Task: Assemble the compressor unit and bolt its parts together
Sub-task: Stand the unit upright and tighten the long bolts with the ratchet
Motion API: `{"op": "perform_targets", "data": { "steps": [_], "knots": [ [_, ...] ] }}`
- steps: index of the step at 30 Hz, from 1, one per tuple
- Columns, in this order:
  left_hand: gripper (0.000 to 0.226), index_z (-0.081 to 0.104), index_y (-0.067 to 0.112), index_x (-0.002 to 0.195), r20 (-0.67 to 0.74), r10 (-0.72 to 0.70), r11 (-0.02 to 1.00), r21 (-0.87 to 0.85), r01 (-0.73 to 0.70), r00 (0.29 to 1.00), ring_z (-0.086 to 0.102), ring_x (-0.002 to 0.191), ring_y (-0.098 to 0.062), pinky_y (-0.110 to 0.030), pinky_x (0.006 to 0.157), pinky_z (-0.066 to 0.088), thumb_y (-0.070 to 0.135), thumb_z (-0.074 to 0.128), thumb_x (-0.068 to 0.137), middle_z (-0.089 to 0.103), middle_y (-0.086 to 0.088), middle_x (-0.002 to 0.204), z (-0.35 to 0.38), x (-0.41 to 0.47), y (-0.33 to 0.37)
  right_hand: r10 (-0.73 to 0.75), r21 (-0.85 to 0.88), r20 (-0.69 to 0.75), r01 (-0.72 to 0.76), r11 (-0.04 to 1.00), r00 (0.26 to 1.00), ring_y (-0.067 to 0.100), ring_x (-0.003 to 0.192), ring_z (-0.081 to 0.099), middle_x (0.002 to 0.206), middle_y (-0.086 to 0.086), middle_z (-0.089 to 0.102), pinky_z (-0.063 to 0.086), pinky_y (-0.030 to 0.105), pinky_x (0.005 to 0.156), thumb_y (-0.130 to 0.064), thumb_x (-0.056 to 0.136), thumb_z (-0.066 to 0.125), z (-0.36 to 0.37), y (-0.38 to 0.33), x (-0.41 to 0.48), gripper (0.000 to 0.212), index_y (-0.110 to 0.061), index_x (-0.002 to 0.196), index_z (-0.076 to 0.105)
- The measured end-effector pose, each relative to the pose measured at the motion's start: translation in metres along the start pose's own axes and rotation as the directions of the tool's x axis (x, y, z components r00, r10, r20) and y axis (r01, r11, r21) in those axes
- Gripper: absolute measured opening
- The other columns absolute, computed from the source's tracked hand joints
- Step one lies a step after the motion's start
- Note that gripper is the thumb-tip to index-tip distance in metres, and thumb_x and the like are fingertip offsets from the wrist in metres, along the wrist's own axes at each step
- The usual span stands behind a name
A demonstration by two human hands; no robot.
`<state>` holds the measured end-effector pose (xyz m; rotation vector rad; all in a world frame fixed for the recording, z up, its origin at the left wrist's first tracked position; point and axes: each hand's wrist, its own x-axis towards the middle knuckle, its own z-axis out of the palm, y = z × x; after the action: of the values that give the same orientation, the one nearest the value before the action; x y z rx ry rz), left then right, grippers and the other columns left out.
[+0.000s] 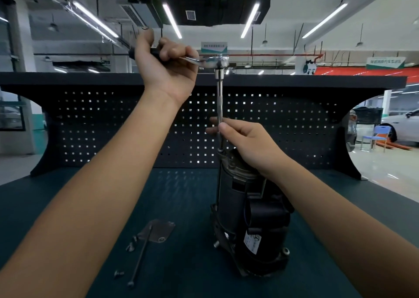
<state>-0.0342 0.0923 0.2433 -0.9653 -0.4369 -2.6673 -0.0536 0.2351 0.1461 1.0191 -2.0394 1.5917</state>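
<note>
A black compressor unit (251,218) stands upright on the dark green bench mat (176,207), right of centre. A chrome ratchet wrench (215,61) with a long vertical extension bar (219,102) reaches down to the top of the compressor. My left hand (165,68) grips the ratchet's black handle, high up. My right hand (240,143) pinches the lower part of the extension bar just above the compressor's top. The socket end is partly hidden behind my right hand.
On the mat to the left lie a flat metal plate (156,230), a long thin bolt (141,255) and a few small screws (119,274). A black pegboard back wall (113,127) with a shelf on top closes the bench's far side.
</note>
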Motion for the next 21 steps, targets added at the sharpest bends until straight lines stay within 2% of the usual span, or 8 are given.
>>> {"op": "perform_targets", "data": {
  "steps": [4, 7, 9, 10, 12, 15, 18, 21],
  "knots": [
    [0.036, 0.044, 0.014, 0.062, 0.114, 0.069, 0.940, 0.324, -0.103, 0.991, 0.053, 0.046, -0.011, -0.025, 0.057, 0.048, 0.027, 0.040, 0.095, 0.044, 0.005, 0.042, 0.004, -0.017, -0.001, 0.002, 0.001, -0.058, -0.002, 1.000, 0.998, 0.014, 0.080, 0.066, 0.081, -0.016, 0.069, 0.048, 0.021, 0.077, -0.020, 0.094, 0.051, 0.000, -0.001, 0.000, 0.017, -0.023, 0.095, 0.067],
    [0.031, 0.051, 0.017, 0.064, 0.424, 0.240, 0.607, 0.637, -0.476, 0.873, 0.062, 0.062, -0.013, -0.030, 0.071, 0.050, 0.020, 0.043, 0.094, 0.056, 0.008, 0.051, 0.008, -0.042, -0.013, -0.008, -0.013, -0.081, 0.007, 1.000, 0.997, 0.012, 0.083, 0.066, 0.079, -0.016, 0.069, 0.050, 0.016, 0.078, -0.022, 0.093, 0.053, 0.002, -0.001, 0.000, 0.016, -0.028, 0.086, 0.066],
    [0.033, 0.058, 0.026, 0.058, 0.601, 0.201, 0.470, 0.634, -0.614, 0.774, 0.064, 0.065, -0.012, -0.029, 0.074, 0.049, 0.020, 0.049, 0.089, 0.059, 0.010, 0.051, 0.008, -0.054, -0.017, -0.039, -0.019, -0.074, 0.038, 0.999, 0.996, 0.005, 0.087, 0.064, 0.080, -0.016, 0.070, 0.047, 0.009, 0.079, -0.023, 0.092, 0.054, 0.001, -0.002, -0.002, 0.018, -0.030, 0.081, 0.067],
    [0.036, 0.060, 0.027, 0.055, 0.609, 0.180, 0.488, 0.627, -0.608, 0.772, 0.065, 0.066, -0.012, -0.029, 0.075, 0.049, 0.021, 0.049, 0.088, 0.060, 0.010, 0.052, 0.007, -0.056, -0.015, -0.045, -0.006, -0.074, 0.044, 0.999, 0.996, 0.008, 0.086, 0.065, 0.082, -0.014, 0.071, 0.048, 0.014, 0.082, -0.023, 0.092, 0.055, 0.000, -0.002, -0.003, 0.018, -0.030, 0.081, 0.067],
    [0.038, 0.059, 0.021, 0.057, 0.496, 0.152, 0.683, 0.573, -0.453, 0.855, 0.065, 0.067, -0.014, -0.030, 0.073, 0.051, 0.023, 0.044, 0.092, 0.059, 0.007, 0.053, 0.007, -0.053, -0.008, -0.035, 0.035, -0.077, 0.038, 0.999, 0.996, 0.021, 0.086, 0.066, 0.087, -0.011, 0.072, 0.049, 0.024, 0.084, -0.022, 0.092, 0.055, -0.001, -0.001, -0.004, 0.016, -0.031, 0.084, 0.066],
    [0.039, 0.049, 0.012, 0.059, 0.220, 0.057, 0.935, 0.329, -0.130, 0.974, 0.059, 0.054, -0.016, -0.031, 0.063, 0.052, 0.024, 0.042, 0.095, 0.050, 0.001, 0.046, 0.004, -0.036, -0.001, -0.035, 0.062, 0.004, 0.034, 0.997, 0.999, 0.001, 0.094, 0.064, 0.101, -0.014, 0.068, 0.045, 0.012, 0.089, -0.020, 0.095, 0.049, 0.002, -0.002, -0.003, 0.019, -0.035, 0.102, 0.058],
    [0.041, 0.047, 0.012, 0.053, 0.059, 0.023, 0.968, 0.249, -0.037, 0.998, 0.053, 0.046, -0.014, -0.026, 0.056, 0.051, 0.021, 0.043, 0.092, 0.045, 0.002, 0.041, 0.006, -0.023, 0.000, -0.026, 0.034, 0.043, 0.024, 0.999, 0.999, -0.005, 0.104, 0.058, 0.101, -0.020, 0.065, 0.041, 0.015, 0.096, -0.023, 0.098, 0.043, 0.003, -0.005, -0.004, 0.020, -0.036, 0.107, 0.056],
    [0.035, 0.045, 0.012, 0.059, 0.077, 0.064, 0.898, 0.430, -0.091, 0.995, 0.056, 0.049, -0.014, -0.027, 0.057, 0.052, 0.017, 0.043, 0.093, 0.046, 0.002, 0.043, 0.007, -0.031, 0.001, -0.056, -0.038, -0.043, 0.054, 0.998, 0.998, 0.011, 0.082, 0.064, 0.090, -0.015, 0.070, 0.048, 0.018, 0.076, -0.023, 0.097, 0.045, 0.002, -0.006, -0.006, 0.020, -0.031, 0.094, 0.063]
  ]
}}
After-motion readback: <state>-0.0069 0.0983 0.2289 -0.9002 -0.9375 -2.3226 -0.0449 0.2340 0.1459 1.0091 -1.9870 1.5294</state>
